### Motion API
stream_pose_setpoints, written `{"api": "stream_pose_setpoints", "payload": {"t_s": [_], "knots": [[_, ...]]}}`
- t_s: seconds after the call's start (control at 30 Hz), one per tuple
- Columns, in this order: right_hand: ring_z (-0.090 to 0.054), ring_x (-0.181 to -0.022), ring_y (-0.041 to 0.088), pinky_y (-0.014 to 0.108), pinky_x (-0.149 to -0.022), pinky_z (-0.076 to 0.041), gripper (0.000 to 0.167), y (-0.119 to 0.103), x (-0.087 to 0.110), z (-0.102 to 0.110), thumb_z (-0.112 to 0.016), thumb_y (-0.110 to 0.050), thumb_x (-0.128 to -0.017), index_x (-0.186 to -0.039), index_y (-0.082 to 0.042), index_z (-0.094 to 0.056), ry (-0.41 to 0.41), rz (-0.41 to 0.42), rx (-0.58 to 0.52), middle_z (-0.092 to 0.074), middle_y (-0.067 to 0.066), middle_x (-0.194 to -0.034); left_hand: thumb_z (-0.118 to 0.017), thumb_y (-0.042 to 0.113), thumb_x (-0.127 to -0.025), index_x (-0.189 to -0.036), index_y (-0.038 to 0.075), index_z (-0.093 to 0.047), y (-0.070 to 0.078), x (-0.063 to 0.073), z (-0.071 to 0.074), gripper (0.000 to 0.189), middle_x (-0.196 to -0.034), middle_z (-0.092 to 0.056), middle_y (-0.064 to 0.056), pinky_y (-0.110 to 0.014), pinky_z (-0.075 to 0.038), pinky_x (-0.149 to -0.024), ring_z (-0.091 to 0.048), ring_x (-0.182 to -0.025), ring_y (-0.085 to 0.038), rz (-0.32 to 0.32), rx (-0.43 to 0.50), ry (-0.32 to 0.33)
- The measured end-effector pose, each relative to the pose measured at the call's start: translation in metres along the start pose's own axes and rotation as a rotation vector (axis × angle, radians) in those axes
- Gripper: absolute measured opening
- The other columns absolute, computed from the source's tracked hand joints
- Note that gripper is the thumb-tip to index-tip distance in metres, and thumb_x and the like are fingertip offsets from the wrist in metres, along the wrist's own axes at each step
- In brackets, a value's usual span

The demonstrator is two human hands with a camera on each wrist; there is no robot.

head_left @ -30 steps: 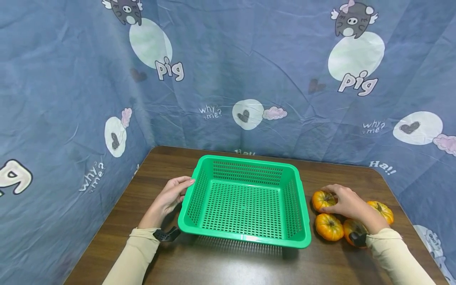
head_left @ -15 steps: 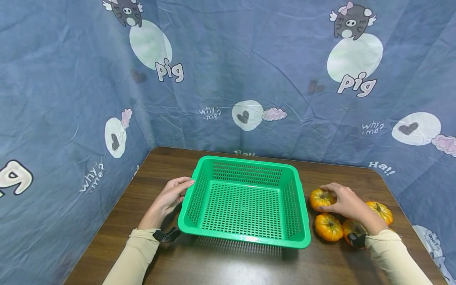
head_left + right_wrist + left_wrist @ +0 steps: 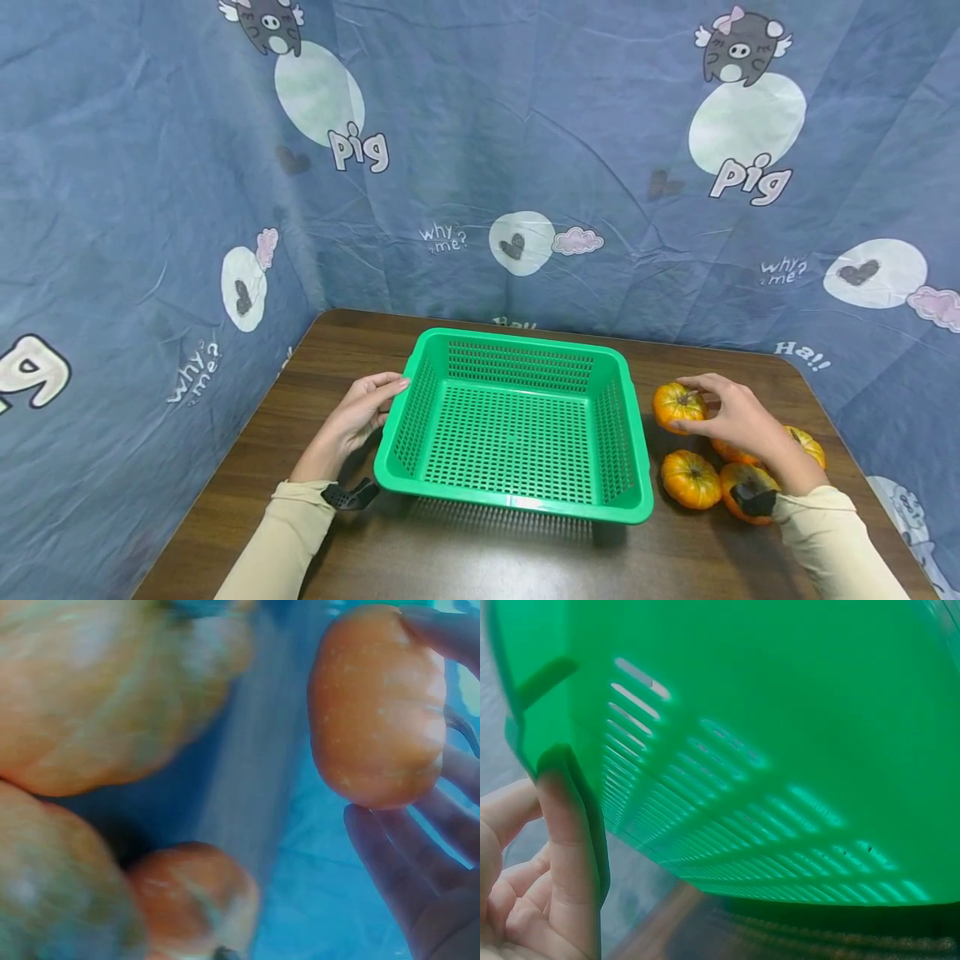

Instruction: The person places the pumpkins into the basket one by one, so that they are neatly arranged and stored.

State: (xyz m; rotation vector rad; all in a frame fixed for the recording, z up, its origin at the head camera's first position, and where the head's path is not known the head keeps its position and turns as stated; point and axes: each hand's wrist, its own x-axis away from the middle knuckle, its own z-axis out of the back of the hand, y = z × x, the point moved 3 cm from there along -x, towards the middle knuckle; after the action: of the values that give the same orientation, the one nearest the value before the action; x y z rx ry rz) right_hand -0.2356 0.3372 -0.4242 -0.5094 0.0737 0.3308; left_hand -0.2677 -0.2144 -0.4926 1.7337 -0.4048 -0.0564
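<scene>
A green plastic basket (image 3: pixel 517 502) with slotted walls stands mid-table, and nothing lies in it. At its left rim my left hand (image 3: pixel 365 410) pinches the edge between thumb and fingers; the left wrist view shows those fingers (image 3: pixel 570 847) against the slotted wall. To the right of the basket, my right hand (image 3: pixel 731 411) grips a small orange pumpkin (image 3: pixel 677 407) between thumb and fingertips. In the right wrist view this pumpkin (image 3: pixel 379 709) is off the table, its stem toward the palm.
Several more small pumpkins lie under and around my right forearm, among them one nearer pumpkin (image 3: pixel 691 480) and another (image 3: pixel 806 446) by the right edge. The brown wooden table (image 3: pixel 480 575) meets a blue patterned cloth (image 3: pixel 450 167) at the back and sides.
The right hand has lifted the pumpkin up from beside the others and slightly away from me, uncovering another pumpkin behind it. The left hand and basket have stayed put.
</scene>
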Motion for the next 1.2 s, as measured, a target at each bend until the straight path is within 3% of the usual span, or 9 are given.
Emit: {"api": "stream_pose_setpoints", "payload": {"t_s": [0.33, 0.6, 0.83, 1.2], "knots": [[-0.066, -0.114, 0.044, 0.059, -0.093, -0.059, 0.066, -0.021, -0.006, 0.018, -0.088, -0.032, -0.085, -0.138, -0.005, -0.062, 0.038, 0.019, -0.044, -0.064, 0.021, -0.133, -0.059, 0.021, -0.107, -0.118, 0.007, -0.063, 0.002, 0.000, 0.001, 0.018, -0.094, -0.077, 0.002, -0.024, -0.065, -0.070, -0.077, -0.082, -0.008, -0.008, 0.006, -0.012], [-0.068, -0.115, 0.038, 0.043, -0.091, -0.063, 0.065, -0.037, -0.016, 0.016, -0.088, -0.033, -0.084, -0.139, -0.008, -0.063, 0.036, 0.049, -0.047, -0.065, 0.016, -0.134, -0.059, 0.022, -0.107, -0.118, 0.007, -0.063, 0.001, 0.000, 0.001, 0.019, -0.093, -0.077, 0.002, -0.024, -0.065, -0.070, -0.077, -0.081, -0.008, -0.007, 0.011, -0.015], [-0.067, -0.118, 0.038, 0.056, -0.096, -0.059, 0.066, -0.054, -0.023, 0.011, -0.089, -0.035, -0.083, -0.139, -0.010, -0.063, 0.017, 0.067, -0.097, -0.065, 0.015, -0.135, -0.059, 0.021, -0.107, -0.118, 0.006, -0.061, 0.000, 0.000, 0.001, 0.018, -0.093, -0.077, 0.003, -0.024, -0.065, -0.069, -0.076, -0.081, -0.007, -0.013, 0.009, -0.010], [-0.067, -0.114, 0.031, 0.051, -0.096, -0.061, 0.067, -0.076, -0.038, 0.000, -0.090, -0.036, -0.081, -0.138, -0.011, -0.063, -0.005, 0.117, -0.115, -0.067, 0.009, -0.129, -0.058, 0.020, -0.108, -0.116, 0.006, -0.062, -0.001, 0.000, 0.001, 0.017, -0.093, -0.077, 0.003, -0.024, -0.065, -0.069, -0.076, -0.082, -0.008, -0.022, 0.011, -0.016]]}}
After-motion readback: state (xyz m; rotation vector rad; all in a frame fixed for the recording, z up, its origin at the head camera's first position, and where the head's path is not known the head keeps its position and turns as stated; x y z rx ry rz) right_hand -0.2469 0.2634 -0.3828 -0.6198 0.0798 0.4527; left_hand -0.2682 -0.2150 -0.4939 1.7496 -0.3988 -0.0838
